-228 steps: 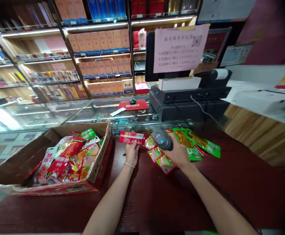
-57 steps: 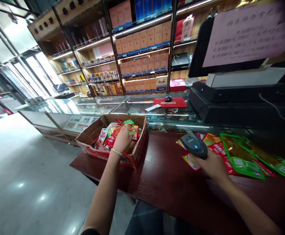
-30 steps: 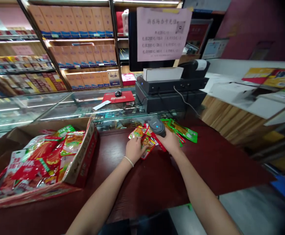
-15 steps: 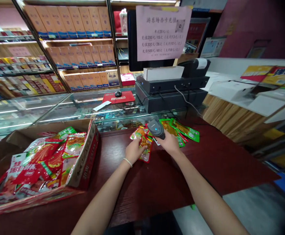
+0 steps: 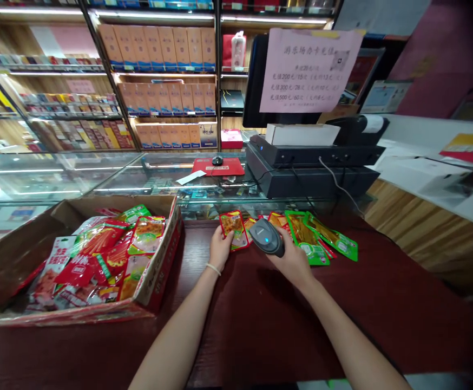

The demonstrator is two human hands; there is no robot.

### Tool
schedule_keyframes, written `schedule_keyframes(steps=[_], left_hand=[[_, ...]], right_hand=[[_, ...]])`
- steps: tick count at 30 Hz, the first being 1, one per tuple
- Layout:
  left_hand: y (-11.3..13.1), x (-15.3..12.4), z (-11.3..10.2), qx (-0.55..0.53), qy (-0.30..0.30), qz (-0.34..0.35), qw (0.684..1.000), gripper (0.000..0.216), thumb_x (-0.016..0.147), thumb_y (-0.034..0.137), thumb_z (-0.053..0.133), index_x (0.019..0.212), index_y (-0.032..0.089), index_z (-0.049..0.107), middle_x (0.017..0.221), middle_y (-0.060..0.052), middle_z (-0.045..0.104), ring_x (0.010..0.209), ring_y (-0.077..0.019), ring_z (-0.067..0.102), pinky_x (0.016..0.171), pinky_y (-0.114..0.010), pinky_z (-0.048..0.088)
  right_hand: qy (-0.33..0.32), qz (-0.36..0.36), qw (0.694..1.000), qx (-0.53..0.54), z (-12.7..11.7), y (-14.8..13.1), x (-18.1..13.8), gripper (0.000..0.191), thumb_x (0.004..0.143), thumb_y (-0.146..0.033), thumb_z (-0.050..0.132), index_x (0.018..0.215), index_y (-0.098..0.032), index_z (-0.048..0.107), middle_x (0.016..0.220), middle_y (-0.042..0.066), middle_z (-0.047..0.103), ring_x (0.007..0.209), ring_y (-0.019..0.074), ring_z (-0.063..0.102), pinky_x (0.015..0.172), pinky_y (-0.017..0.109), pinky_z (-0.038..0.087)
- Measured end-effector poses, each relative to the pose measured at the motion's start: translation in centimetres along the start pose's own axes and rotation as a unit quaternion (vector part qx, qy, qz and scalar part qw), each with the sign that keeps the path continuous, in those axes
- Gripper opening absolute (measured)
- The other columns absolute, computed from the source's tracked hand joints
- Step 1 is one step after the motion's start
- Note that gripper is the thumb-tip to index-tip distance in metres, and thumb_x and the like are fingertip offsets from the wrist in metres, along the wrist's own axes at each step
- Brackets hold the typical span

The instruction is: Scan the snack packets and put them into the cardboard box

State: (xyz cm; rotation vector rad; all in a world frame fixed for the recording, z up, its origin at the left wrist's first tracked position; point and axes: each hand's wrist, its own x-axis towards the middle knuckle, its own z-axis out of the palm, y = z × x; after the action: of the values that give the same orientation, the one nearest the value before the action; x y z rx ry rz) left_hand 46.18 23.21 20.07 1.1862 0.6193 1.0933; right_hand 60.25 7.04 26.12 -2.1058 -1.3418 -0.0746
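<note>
My left hand is closed on a small red and orange snack packet, held tilted up just above the dark red counter. My right hand grips a dark grey barcode scanner, whose head sits right beside that packet. Behind the scanner lies a loose pile of scanned-looking snack packets, red ones and long green ones, spread toward the right.
An open cardboard box full of red and green snack packets stands at the left. Behind the counter run a glass display case, a black cash register with monitor and a pink paper notice. Shelves of cartons line the back wall.
My left hand went into the box, came back with a packet and has now lifted it upright beside the scanner. My right hand has kept the scanner near the pile.
</note>
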Motion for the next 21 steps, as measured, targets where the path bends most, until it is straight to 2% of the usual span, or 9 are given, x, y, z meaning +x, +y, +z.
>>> schedule_keyframes(steps=[3,6,9,15,21], left_hand=[[0.15,-0.04,0.07,0.008,-0.006,0.014,1.0,0.037,0.077,0.027,0.067,0.111,0.015,0.061,0.112,-0.01,0.069,0.102,-0.0214,0.066,0.094,-0.036,0.049],[0.11,0.08,0.06,0.019,-0.009,0.027,0.999,0.033,0.077,0.024,0.067,0.108,0.015,0.062,0.11,-0.009,0.07,0.101,-0.0205,0.066,0.092,-0.034,0.049],[-0.15,0.24,0.01,0.019,-0.01,0.01,1.0,0.032,0.076,0.023,0.067,0.106,0.015,0.062,0.108,-0.009,0.07,0.096,-0.0205,0.067,0.088,-0.033,0.051],[-0.51,0.34,-0.1,0.006,-0.012,0.008,1.0,0.038,0.075,0.028,0.07,0.11,0.015,0.062,0.113,-0.01,0.069,0.104,-0.0224,0.065,0.095,-0.037,0.049],[-0.15,0.16,0.0,0.008,-0.005,0.014,1.0,0.037,0.077,0.032,0.069,0.109,0.015,0.062,0.11,-0.01,0.07,0.099,-0.0217,0.066,0.091,-0.035,0.051]], right_hand=[[0.001,-0.032,0.999,-0.011,0.15,-0.14,-0.24,0.066,0.078,-0.04,0.065,0.138,-0.025,0.042,0.102,0.006,0.074,0.076,0.0258,0.072,0.061,0.029,0.046],[-0.016,-0.057,0.998,-0.019,0.22,0.07,-0.35,0.055,0.078,-0.039,0.063,0.129,-0.023,0.05,0.096,0.006,0.074,0.077,0.0257,0.072,0.062,0.03,0.047],[-0.029,-0.072,0.997,-0.021,0.2,0.22,-0.41,0.047,0.078,-0.039,0.063,0.121,-0.022,0.055,0.09,0.005,0.075,0.077,0.0254,0.071,0.063,0.029,0.047],[-0.029,-0.054,0.998,0.01,-0.14,0.02,-0.33,0.051,0.079,-0.043,0.062,0.125,-0.022,0.054,0.093,0.005,0.075,0.079,0.0246,0.071,0.064,0.029,0.047],[-0.014,-0.023,0.999,-0.038,0.04,0.04,-0.06,0.05,0.08,-0.049,0.06,0.122,-0.023,0.061,0.087,0.006,0.075,0.075,0.0253,0.07,0.062,0.03,0.046]])
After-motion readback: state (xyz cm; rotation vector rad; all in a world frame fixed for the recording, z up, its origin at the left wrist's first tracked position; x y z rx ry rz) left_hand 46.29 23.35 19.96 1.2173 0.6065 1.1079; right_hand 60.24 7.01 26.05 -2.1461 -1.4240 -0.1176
